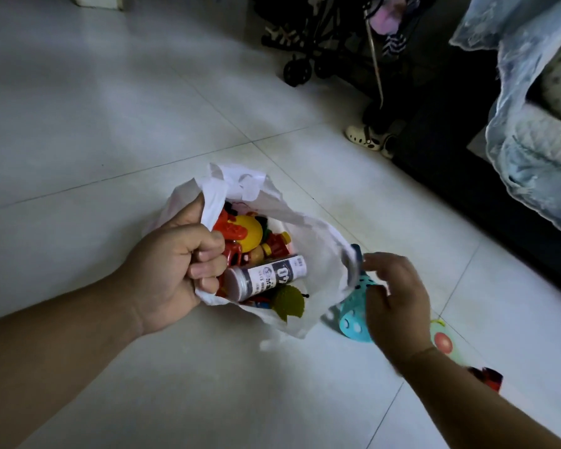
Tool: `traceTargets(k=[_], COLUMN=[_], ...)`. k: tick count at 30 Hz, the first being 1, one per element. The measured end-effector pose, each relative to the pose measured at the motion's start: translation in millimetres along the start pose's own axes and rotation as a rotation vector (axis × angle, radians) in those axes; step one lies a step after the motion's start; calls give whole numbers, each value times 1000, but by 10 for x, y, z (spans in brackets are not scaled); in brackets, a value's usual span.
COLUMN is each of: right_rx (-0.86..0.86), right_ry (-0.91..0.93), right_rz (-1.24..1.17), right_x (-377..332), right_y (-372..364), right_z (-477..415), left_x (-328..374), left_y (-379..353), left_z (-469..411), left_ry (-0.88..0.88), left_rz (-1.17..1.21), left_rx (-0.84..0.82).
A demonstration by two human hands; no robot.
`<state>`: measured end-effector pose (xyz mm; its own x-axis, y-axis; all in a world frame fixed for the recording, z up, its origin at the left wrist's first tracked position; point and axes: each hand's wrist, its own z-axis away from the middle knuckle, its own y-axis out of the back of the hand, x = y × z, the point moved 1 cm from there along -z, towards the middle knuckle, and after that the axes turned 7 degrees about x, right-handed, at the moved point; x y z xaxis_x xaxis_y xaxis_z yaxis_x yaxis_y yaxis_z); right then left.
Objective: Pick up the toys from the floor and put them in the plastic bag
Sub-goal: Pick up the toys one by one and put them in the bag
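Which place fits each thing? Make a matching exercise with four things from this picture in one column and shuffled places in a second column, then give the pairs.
Things:
1. left hand
2. grey bottle
3. teal toy
4. white shoe

Places:
A. on the floor by the dark furniture, far from the bag
B. clenched on the plastic bag rim
C. lying inside the bag
D. outside the bag, beside the right hand

Pairs: 1-B, 2-C, 3-D, 4-A

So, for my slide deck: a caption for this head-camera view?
Left hand holds the plastic bag of toys open while right hand reaches a turquoise toy.
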<state>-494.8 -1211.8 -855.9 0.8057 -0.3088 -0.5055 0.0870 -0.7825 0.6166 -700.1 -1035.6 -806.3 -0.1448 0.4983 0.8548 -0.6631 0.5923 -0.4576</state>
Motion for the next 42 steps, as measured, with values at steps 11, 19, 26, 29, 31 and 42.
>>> traceTargets(k=[11, 19, 26, 29, 31, 42], right_rx=[-628, -312, -338, -517, -578, -548], right_ry=[-588, -636, -758, -749, -751, -614], right_rz=[592, 312, -456, -665, -726, -292], right_x=[1418, 1239, 176, -114, -250, -603], right_y=[-242, 489, 1286, 1241, 1052, 411], right_z=[133, -105, -377, -430, -432, -706], left_x=[-62, -119, -109, -113, -114, -40], left_y=[-66, -86, -117, -104, -96, 42], left_z=[-122, -81, -42, -15, 4, 55], left_ry=[-7, 22, 31, 24, 19, -12], left_rz=[-81, -79, -95, -88, -71, -34], left_rx=[29, 57, 109, 119, 151, 189])
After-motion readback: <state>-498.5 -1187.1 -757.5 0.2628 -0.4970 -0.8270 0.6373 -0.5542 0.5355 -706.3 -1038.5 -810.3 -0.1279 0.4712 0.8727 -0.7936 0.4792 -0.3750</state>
